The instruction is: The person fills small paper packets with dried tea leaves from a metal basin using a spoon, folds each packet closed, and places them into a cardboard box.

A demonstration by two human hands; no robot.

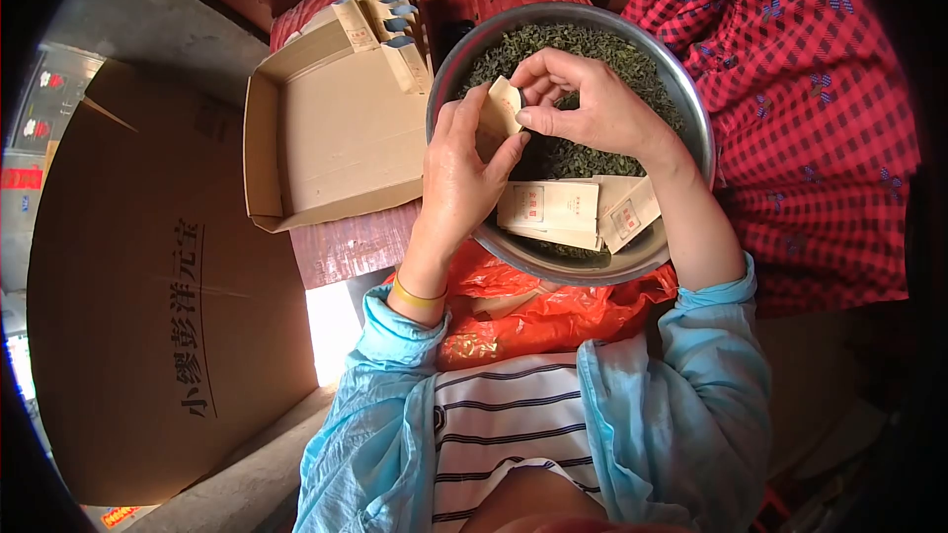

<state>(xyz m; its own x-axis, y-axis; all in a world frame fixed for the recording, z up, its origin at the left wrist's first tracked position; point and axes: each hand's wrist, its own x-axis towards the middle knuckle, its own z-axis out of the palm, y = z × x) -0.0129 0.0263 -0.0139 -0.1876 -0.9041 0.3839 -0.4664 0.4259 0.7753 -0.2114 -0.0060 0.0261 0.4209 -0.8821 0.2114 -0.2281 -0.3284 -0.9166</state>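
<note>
Over a steel basin (696,104) of dark green dried leaves (632,59), my left hand (462,173) holds a small paper packet (502,109) between thumb and fingers. My right hand (583,104) is at the packet's right edge, its thumb and fingertips curled close together there. Whether leaves are in its fingers is hidden. Below my hands, a stack of flat paper packets (548,209) with red print lies on the leaves in the basin, with more packets (629,217) fanned out beside it.
A shallow cardboard tray (346,143) stands left of the basin, with several upright packets (400,30) in its far right corner. A large cardboard box (148,286) is at the left. Red plastic (523,321) lies below the basin, and red checked cloth (800,118) hangs at the right.
</note>
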